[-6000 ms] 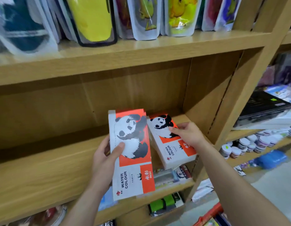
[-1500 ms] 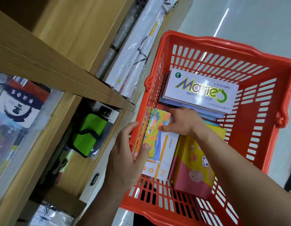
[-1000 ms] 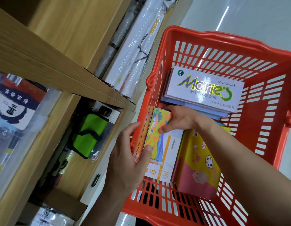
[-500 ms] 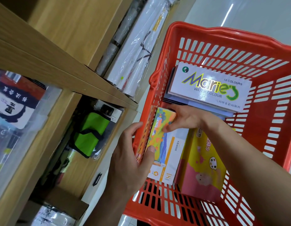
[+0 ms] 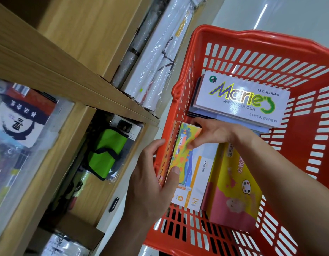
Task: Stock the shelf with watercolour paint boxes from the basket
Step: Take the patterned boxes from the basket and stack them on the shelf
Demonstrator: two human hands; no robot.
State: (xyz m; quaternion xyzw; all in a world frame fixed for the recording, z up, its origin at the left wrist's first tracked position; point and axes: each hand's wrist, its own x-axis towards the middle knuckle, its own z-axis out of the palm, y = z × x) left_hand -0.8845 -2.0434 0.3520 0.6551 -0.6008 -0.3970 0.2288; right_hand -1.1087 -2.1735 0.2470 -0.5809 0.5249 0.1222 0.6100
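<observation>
Inside the red basket [image 5: 270, 58], hard against its shelf-side wall, stands the colourful paint box [image 5: 185, 159] I am after. It sits on edge, tilted a little, its long axis running from the basket's near end toward the far end, its printed face turned toward the middle of the basket. More boxes of the same kind seem to be pressed behind it against the wall, though I cannot count them.

My left hand [image 5: 150, 182] straddles the basket's rim: the fingers lie outside the slatted wall, the thumb is inside, pressed on the box's face near its lower end, so the hand is closed around wall and box together. My right hand [image 5: 213, 133] reaches in from the opposite side and pinches the box's far top corner between thumb and fingers.

Just beside the box, further from the shelf-side wall, leans a yellow and pink box [image 5: 235, 187], touching or nearly touching it, so there is little room sideways. At the basket's far end a white Marie's box [image 5: 241, 100] lies flat on a stack, its near edge close to my right hand. Upward the basket is open. Outside the shelf-side wall stands the wooden shelf [image 5: 67, 74], with a green pouch [image 5: 104, 154] under its board.
</observation>
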